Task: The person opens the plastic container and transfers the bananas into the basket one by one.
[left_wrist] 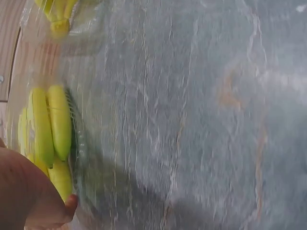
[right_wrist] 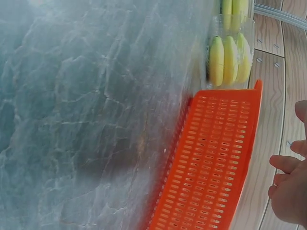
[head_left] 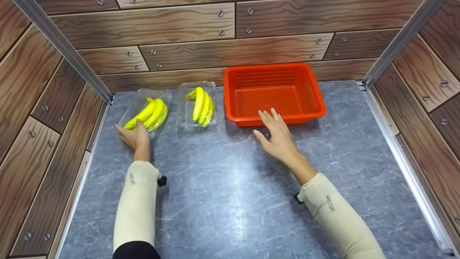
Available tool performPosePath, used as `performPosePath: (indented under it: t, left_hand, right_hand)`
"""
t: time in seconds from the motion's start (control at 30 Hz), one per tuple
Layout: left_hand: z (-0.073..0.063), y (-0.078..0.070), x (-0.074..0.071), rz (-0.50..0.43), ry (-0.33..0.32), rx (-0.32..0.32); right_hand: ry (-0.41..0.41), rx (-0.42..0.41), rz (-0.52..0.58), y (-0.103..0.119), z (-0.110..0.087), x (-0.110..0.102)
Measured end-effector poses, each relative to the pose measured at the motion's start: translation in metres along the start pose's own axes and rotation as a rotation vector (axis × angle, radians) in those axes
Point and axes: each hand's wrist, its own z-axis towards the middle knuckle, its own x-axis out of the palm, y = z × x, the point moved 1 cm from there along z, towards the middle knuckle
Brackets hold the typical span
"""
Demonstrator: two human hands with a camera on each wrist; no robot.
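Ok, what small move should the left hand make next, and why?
Probably a slight lift of the left tray: the left hand grips its near end, and bananas lie inside. The red basket has visible room, so raising the tray would likely help carry it past the other tray.

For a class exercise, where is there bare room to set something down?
Tabletop is bare between the left sleeve and right sleeve, short of the red basket, and from the basket's right side to the metal rail. The basket's floor is bare too. Back left is crowded: the left grip holds one banana tray, with a second tray between it and the basket.
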Motion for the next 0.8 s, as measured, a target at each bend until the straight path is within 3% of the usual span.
performPosePath:
  t: [0.27,0.37,0.63,0.8]
  left_hand:
    - [0.008,0.007,-0.016,-0.017,-0.012,-0.013]
    - [0.012,0.011,-0.024,-0.003,-0.006,0.024]
    - [0.02,0.016,-0.043,-0.024,0.039,0.11]
    - [0.02,0.018,-0.052,0.042,0.097,0.135]
  right_hand:
    - [-0.05,-0.027,0.014,-0.001,-0.005,0.008]
    - [-0.045,-0.038,0.023,0.004,-0.005,0.017]
    - [0.103,-0.106,0.098,0.03,0.0,0.057]
    - [0.211,-0.133,0.127,0.043,-0.002,0.079]
